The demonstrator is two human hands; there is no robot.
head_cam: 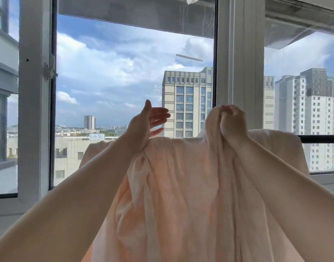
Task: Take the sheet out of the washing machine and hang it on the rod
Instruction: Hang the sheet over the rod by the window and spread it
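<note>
Sheet (181,186) draped over rod (321,138), soft, limp, likely damp-heavy, bunches easily. Right hand (232,125) clutches a raised fold; left hand (145,125) fingers spread, palm heel on cloth. Best taken along top edge.

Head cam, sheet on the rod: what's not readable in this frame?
- Dark horizontal rod: only its right end shows in the head view; the pale peach fabric sheet draped over it covers the rest.
- Sheet's lower edge: cut off by the bottom of the frame.
- Right hand: its grip is bunched in cloth, fingertips hidden.
- Left hand: fingers spread; whether the palm heel pins the sheet cannot be told.
- Washing machine: not in view.
</note>
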